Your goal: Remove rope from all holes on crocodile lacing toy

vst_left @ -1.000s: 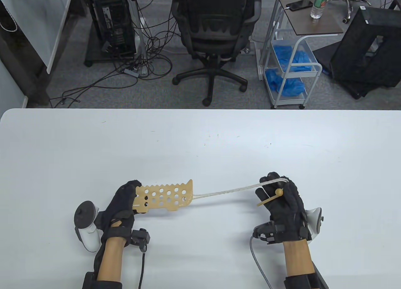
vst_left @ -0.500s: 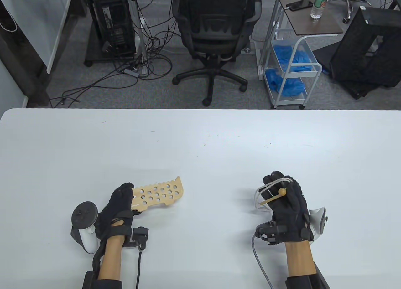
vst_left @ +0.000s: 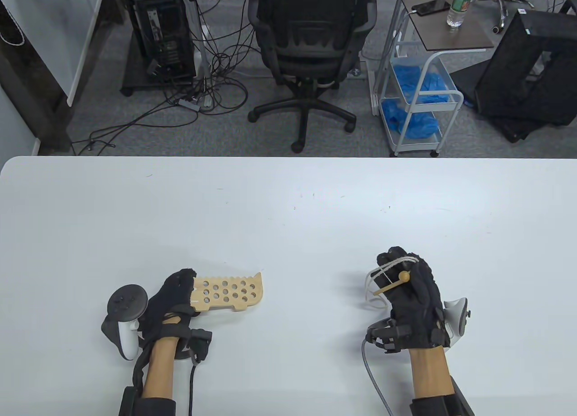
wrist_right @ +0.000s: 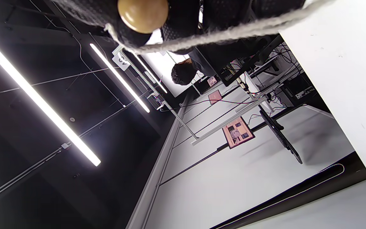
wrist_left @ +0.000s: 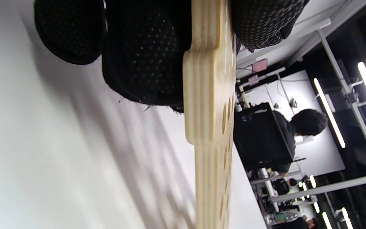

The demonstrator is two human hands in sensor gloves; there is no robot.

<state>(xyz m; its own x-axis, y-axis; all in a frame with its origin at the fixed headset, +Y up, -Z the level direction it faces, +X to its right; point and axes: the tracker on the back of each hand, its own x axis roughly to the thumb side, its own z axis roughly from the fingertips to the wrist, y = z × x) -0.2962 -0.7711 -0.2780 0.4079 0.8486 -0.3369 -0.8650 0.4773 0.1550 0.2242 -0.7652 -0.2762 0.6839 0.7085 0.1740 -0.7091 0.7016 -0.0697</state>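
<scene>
An office-like lab — swivel chair (vst_left: pixel 311 42), computer tower (vst_left: pixel 164 33), tangled floor cables (vst_left: pixel 212 73), ceiling strip lights (wrist_right: pixel 40 101).

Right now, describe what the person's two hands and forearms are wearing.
Both the left hand and the right hand wear black mesh sensor gloves with a dotted weave. Each has a white and dark grey tracker strapped on at its outer side, and a small black module at the wrist with a cable trailing towards the table's near edge. The forearms are bare, with black bands lower down.

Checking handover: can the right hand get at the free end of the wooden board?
Probably yes: bare table lies between right hand and board, but that hand is full of rope.
</scene>
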